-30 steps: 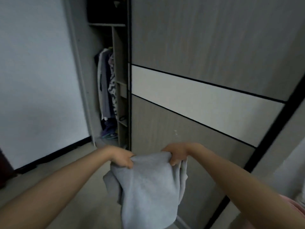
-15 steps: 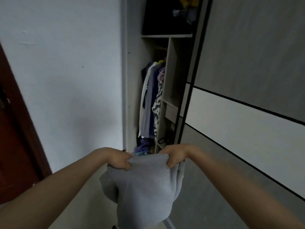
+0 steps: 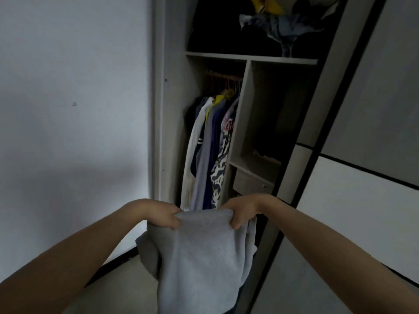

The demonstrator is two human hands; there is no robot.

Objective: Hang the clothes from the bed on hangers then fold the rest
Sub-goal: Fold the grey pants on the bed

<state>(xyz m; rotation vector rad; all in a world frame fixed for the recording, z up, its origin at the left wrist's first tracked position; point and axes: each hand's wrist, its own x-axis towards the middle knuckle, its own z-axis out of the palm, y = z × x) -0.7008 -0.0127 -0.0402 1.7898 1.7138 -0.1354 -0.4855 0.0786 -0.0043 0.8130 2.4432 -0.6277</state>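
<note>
- While both hands hold it up at 6 o'clock in the view, the grey garment (image 3: pixel 204 257) hangs in loose folds in front of the open wardrobe (image 3: pixel 169 109).
- The left hand (image 3: pixel 163 215) has its fingers curled tight over the garment's top edge at 10 o'clock; the right hand (image 3: pixel 241 211) clamps the edge at 2 o'clock in the same way.
- I cannot tell whether a hanger is inside the cloth.
- The rail (image 3: pixel 223 75) sits up at 12 o'clock and is packed with hanging clothes (image 3: pixel 209 155), so squeezing one more in could knock a neighbour off its hook.
- If one hand lets go to reach the rail, the weight would probably swing to the other corner and the garment could slide to the floor.
- The sliding door (image 3: pixel 367 98) at 3 o'clock narrows the opening, so trailing cloth might catch on its dark edge.
</note>
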